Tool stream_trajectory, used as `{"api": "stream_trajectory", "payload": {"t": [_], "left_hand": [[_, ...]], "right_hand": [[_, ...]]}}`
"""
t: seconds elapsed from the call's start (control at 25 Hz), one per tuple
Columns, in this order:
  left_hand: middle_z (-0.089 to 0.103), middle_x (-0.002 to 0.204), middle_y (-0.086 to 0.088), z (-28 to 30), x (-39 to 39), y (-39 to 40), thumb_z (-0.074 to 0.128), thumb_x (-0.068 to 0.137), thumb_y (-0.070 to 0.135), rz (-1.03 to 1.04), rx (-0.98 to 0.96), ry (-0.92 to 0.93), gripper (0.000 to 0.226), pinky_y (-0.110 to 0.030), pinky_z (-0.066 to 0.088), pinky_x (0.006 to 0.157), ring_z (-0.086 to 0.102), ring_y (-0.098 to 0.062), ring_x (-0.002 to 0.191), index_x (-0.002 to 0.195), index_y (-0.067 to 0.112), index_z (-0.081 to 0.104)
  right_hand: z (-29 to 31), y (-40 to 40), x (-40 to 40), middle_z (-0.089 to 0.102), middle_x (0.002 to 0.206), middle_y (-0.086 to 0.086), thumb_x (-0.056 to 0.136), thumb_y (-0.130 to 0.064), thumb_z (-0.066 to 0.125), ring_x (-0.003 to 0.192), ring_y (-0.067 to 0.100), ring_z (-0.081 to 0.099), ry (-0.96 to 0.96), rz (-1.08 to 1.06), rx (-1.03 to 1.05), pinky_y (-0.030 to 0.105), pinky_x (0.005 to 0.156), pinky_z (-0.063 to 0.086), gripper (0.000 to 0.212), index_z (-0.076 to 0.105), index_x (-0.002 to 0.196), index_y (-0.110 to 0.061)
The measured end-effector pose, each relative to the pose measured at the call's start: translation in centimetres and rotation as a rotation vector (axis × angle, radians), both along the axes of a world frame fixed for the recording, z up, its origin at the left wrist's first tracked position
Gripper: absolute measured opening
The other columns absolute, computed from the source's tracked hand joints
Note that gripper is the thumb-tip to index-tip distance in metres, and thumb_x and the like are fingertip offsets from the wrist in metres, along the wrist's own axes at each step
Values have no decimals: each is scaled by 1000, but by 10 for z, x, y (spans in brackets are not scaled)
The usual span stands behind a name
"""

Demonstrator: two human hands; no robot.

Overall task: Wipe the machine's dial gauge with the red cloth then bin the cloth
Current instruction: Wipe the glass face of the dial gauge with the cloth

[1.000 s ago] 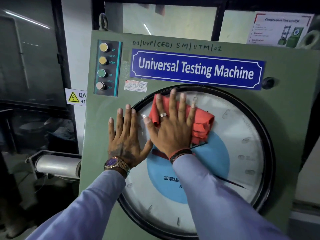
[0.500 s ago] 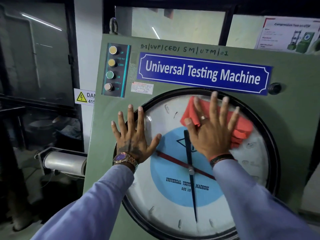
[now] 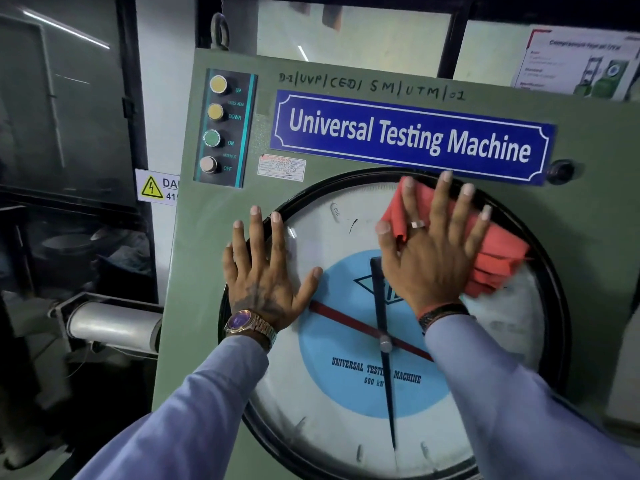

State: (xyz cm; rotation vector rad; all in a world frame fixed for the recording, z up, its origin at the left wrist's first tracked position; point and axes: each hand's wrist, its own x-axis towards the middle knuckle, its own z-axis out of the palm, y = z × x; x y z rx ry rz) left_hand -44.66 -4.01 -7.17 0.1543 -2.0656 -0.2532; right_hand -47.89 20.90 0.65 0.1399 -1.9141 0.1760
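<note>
Both my arms reach forward and up to the green machine (image 3: 214, 306), sleeves in pale blue. My right hand (image 3: 427, 251) lies flat with its fingers spread and straight, palm pressing the folded red cloth (image 3: 498, 261) against the upper right of the dial gauge (image 3: 332, 420); the cloth's folds stick out beyond my little finger, and its top edge reaches the gauge's black rim under my fingertips. A ring sits on that hand's index finger, a dark band at the wrist. My left hand (image 3: 265, 278) is also open, fingers straight and apart, planted on the gauge's left edge so that the fingers cross the rim onto the green panel and the thumb points toward the blue centre disc. A wristwatch (image 3: 247, 323) shows just below it. Between my hands run the black pointer (image 3: 384, 368) and the red pointer (image 3: 349, 323). Just above my right fingertips hangs the blue nameplate (image 3: 412, 136) reading "Universal Testing Machine"; up and left of my left hand stands the button panel (image 3: 225, 128).
</note>
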Motion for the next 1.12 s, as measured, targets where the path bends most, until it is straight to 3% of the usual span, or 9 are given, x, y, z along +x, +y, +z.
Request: {"api": "stream_trajectory", "payload": {"t": [0.2, 0.36, 0.56, 0.76, 0.88, 1.12], "left_hand": [[9, 183, -13, -3, -2, -1, 24, 93, 85, -2, -4, 18, 105, -64, 27, 121, 21, -48, 164, 175, 19, 14], [9, 183, -13, -4, -3, -2, 23, 92, 85, 19, -4, 33, 106, -64, 26, 121, 21, -48, 164, 175, 20, 15], [14, 181, -15, 4, -2, 8, 38, 89, 84, 19, 47, 32, 110, -70, 21, 123, 14, -50, 165, 174, 18, 14], [14, 180, -19, 13, 2, 20, 35, 87, 85, 9, 113, 0, 111, -72, 19, 124, 15, -53, 164, 174, 18, 15], [15, 181, -19, 14, 5, 23, 34, 87, 85, 7, 130, -8, 112, -70, 20, 124, 17, -53, 164, 174, 17, 16], [17, 180, -18, 11, -1, 21, 34, 88, 85, 24, 111, 14, 111, -67, 24, 121, 22, -52, 162, 174, 18, 16]], "right_hand": [[-8, -87, 9, 12, 188, 5, 108, -72, 31, 173, 40, 9, -1, 192, 225, 72, 134, 7, 73, 20, 175, -46], [-11, -82, 10, 8, 188, 1, 109, -74, 32, 174, 36, 8, -13, 229, 376, 72, 134, 7, 73, 17, 175, -48], [-7, -53, 8, 13, 187, 1, 110, -71, 32, 173, 40, 10, 4, 169, 220, 74, 133, 6, 67, 23, 173, -52], [-7, 30, 1, 7, 188, 8, 111, -71, 18, 171, 46, 10, 9, 6, 11, 78, 132, 7, 67, 12, 175, -51], [-13, 50, 0, 10, 188, 9, 112, -66, 23, 171, 46, 12, 16, -51, -89, 78, 132, 11, 66, 11, 175, -50], [-7, -7, -2, 9, 188, 7, 111, -65, 33, 172, 45, 9, 17, 13, 20, 72, 135, 10, 68, 14, 175, -51]]}}
